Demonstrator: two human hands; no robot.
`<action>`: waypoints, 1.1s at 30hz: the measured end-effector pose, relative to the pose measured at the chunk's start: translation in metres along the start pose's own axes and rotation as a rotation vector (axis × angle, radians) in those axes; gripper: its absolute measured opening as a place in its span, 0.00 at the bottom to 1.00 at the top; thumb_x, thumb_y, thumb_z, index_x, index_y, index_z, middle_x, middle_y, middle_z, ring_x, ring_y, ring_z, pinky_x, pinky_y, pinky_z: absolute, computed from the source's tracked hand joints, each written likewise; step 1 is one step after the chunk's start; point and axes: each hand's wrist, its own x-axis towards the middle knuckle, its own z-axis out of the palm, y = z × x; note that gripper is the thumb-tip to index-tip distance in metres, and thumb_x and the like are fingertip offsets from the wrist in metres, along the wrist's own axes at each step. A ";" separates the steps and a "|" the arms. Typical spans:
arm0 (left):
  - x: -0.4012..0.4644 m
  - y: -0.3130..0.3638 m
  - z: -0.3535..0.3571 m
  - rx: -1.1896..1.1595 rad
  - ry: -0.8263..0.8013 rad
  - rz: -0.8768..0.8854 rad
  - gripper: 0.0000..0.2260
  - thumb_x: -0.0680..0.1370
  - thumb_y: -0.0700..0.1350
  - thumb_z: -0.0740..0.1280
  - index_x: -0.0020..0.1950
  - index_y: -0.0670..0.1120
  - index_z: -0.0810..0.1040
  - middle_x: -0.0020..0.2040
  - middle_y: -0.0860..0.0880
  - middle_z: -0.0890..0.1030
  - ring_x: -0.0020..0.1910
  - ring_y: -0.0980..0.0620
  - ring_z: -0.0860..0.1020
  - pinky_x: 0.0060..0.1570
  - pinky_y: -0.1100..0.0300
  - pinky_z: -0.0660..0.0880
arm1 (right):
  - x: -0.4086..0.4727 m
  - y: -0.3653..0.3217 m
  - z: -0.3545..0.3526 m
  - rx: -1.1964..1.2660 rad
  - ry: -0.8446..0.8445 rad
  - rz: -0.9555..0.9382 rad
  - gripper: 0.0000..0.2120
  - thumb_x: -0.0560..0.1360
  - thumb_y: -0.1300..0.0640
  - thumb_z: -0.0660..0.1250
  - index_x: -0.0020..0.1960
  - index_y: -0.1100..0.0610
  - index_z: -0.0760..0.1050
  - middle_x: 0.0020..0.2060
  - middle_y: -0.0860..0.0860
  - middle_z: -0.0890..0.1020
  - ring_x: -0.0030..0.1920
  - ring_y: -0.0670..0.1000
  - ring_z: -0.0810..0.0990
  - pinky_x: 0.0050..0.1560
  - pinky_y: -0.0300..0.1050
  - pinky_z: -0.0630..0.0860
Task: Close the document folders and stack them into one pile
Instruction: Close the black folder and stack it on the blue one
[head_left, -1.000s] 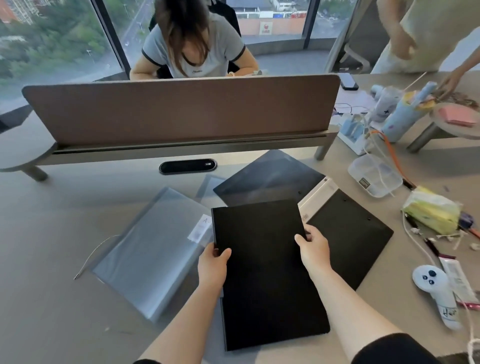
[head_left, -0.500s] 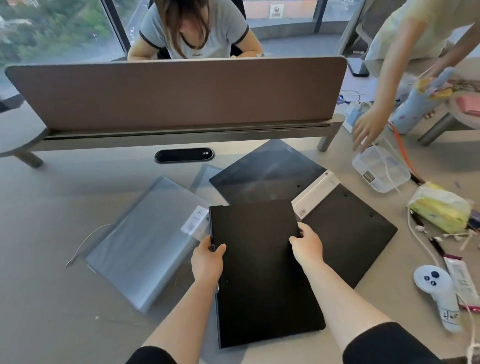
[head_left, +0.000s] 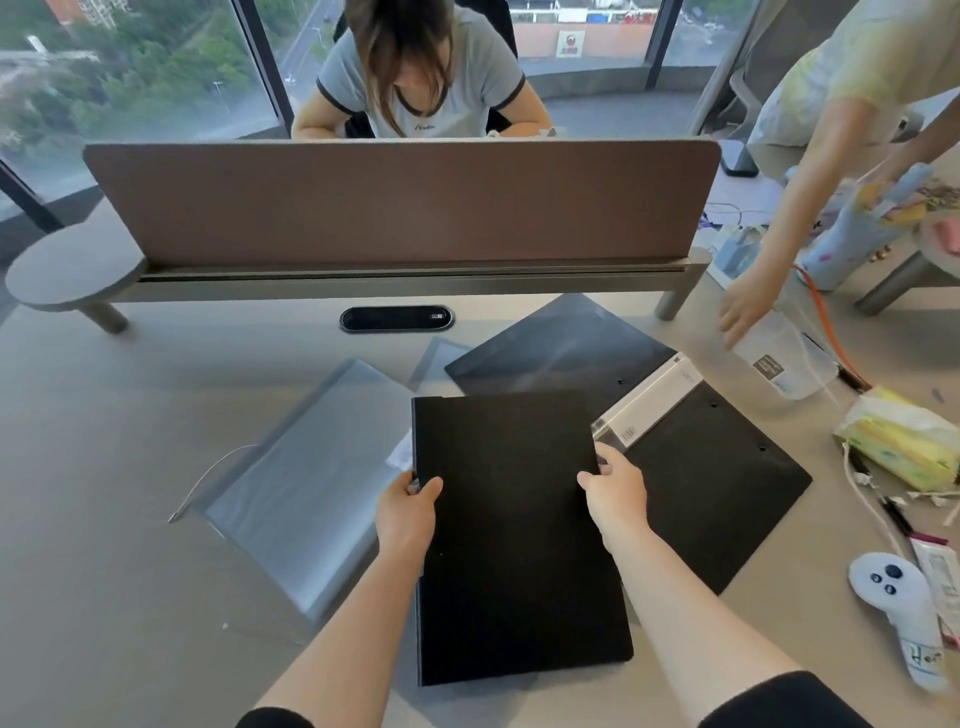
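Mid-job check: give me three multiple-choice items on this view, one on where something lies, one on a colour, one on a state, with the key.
1. Where does the grey translucent folder lie relative to the closed black folder?
A. to its left
B. to its right
C. on top of it

2. What colour is the spine of the open folder?
A. red
B. white
C. green

3. How is the closed black folder held?
A. by both hands
B. by one hand
C. untouched

Key: 1 A, the grey one sits left of it. 2 B, a white strip runs along the hinge. 3 A, the left hand and right hand grip its side edges.
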 end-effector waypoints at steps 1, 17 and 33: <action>0.004 -0.001 -0.009 -0.018 0.009 0.004 0.17 0.81 0.46 0.69 0.70 0.44 0.78 0.61 0.44 0.84 0.59 0.43 0.83 0.65 0.42 0.78 | -0.004 -0.005 0.007 0.012 -0.008 -0.016 0.23 0.77 0.68 0.63 0.69 0.52 0.73 0.61 0.52 0.79 0.63 0.54 0.77 0.61 0.49 0.75; 0.032 -0.013 -0.184 -0.192 0.178 -0.031 0.15 0.81 0.43 0.68 0.68 0.44 0.80 0.62 0.44 0.84 0.59 0.42 0.83 0.65 0.41 0.78 | -0.081 -0.057 0.156 -0.054 -0.237 -0.196 0.18 0.73 0.68 0.63 0.52 0.47 0.79 0.48 0.48 0.85 0.50 0.51 0.83 0.54 0.50 0.80; 0.091 -0.045 -0.286 -0.141 0.237 -0.087 0.25 0.81 0.41 0.69 0.77 0.41 0.70 0.73 0.41 0.76 0.70 0.38 0.76 0.71 0.43 0.73 | -0.117 -0.046 0.269 -0.311 -0.244 -0.184 0.22 0.78 0.62 0.65 0.71 0.55 0.69 0.67 0.53 0.76 0.67 0.55 0.75 0.64 0.49 0.74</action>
